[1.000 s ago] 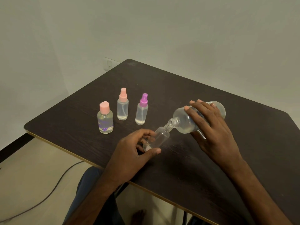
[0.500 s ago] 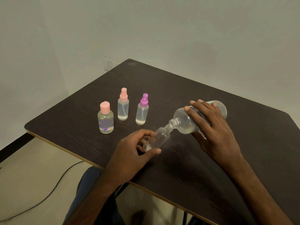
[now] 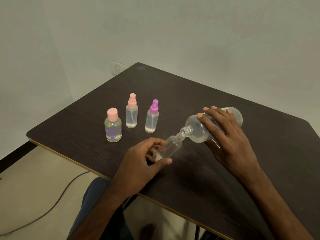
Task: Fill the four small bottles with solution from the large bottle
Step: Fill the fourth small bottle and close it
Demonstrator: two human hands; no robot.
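Large bottle (image 3: 195, 130): translucent plastic, uncapped, tipped nearly level above the worktop (image 3: 190, 179), its threaded neck meeting the mouth of the fourth small bottle (image 3: 173, 147). A shallow pool of clear solution lies along its lower side, so it is judged light, with the load sliding toward the neck as it tilts. The wall looks thin and smooth, probably squeezable and slick if wetted; the hold belongs round the wide body, not the neck. The right hand (image 3: 228, 135) grips it there, fingers (image 3: 213, 118) wrapped over the body. The fourth small bottle is clear, capless, leaning toward the large one and almost empty: very light, easily tipped, best steadied low. The left hand (image 3: 143, 163) pinches its base end between thumb and curled fingers. Whether liquid is passing between the necks cannot be told. Farther left, upright and apart on the worktop: round pink-capped bottle (image 3: 113, 129), pink sprayer (image 3: 132, 116), purple sprayer (image 3: 152, 121), each holding some liquid.
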